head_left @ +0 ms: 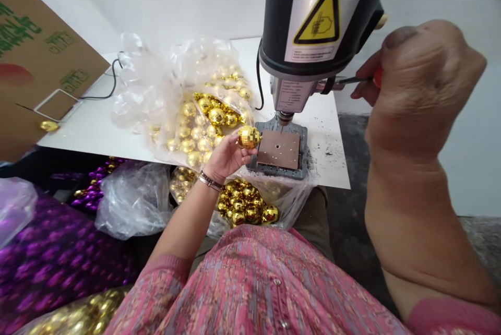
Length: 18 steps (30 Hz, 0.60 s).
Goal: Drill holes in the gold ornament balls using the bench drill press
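Observation:
My left hand [228,156] holds a gold mirrored ball [249,137] between its fingers, just left of the brown plate [278,149] on the drill press base. Above that plate the drill chuck [284,117] points down, apart from the ball. My right hand [420,84] is closed on the red-tipped lever [378,76] at the right side of the black drill press head [313,16]. Gold balls [216,116] lie in an open clear plastic bag behind my left hand. More gold balls [242,202] rest in plastic at my lap.
A cardboard box [47,53] stands at the left of the white table [332,163], with a single gold ball [49,126] beside it. Bags of purple balls [66,251] fill the lower left. A black cable [259,84] hangs behind the press. Dark shavings surround the base.

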### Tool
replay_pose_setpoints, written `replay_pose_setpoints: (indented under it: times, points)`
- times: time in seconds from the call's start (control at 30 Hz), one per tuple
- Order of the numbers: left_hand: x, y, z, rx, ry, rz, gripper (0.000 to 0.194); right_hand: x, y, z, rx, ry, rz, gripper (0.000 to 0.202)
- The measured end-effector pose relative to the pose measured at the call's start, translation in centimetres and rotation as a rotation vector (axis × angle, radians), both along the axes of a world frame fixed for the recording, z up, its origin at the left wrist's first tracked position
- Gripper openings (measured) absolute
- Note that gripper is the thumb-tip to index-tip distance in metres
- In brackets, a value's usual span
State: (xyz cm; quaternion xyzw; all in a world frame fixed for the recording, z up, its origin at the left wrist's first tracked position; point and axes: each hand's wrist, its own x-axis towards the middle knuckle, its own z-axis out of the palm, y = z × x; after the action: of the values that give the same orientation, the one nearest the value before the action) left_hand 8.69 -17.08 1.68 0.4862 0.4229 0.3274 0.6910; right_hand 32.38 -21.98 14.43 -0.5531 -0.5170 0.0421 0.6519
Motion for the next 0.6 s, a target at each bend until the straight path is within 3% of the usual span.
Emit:
replay_pose_setpoints:
  times: [0.1,0.33,0.6]
  points:
    - [1.4,0.2,-0.7,-0.016,-0.004,-0.006,0.047,0.3,0.3,0.2,-0.021,-0.002,0.008,0.034]
    - [4.2,1.5,-1.0,0.188,0.243,-0.173,0.049,0.3,0.3,0.9,-0.041,0.000,0.055,0.037]
    - [5.9,1.3,0.1,0.415,0.662,-0.144,0.060,0.4,-0.3,1.1,-0.074,-0.047,0.072,0.040]
